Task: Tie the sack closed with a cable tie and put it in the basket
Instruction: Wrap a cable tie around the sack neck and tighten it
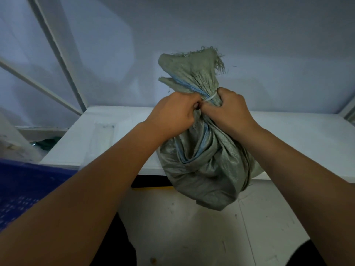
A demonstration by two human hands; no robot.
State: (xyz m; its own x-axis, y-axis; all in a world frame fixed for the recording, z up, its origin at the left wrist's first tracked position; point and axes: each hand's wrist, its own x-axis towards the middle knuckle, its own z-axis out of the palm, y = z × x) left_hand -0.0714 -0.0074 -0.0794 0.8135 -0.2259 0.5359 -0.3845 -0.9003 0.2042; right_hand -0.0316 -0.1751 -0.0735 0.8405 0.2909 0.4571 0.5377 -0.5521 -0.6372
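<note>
Seen from the head: grey-green sack (207, 166) at centre, over the front edge of the white surface (107, 135). Left grip (172, 112) clenched on its bunched neck at 9 o'clock of the white cable tie (211, 97), right grip (230, 110) likewise at 3 o'clock. Blue basket (25, 185) at 8 o'clock.

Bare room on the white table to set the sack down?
Widest bare patch: table right of the sack, out to the right-hand corner. There is a narrower strip between the clear packet and the sack. The middle is crowded: left hand and right hand grip the sack's neck at the cable tie.
</note>
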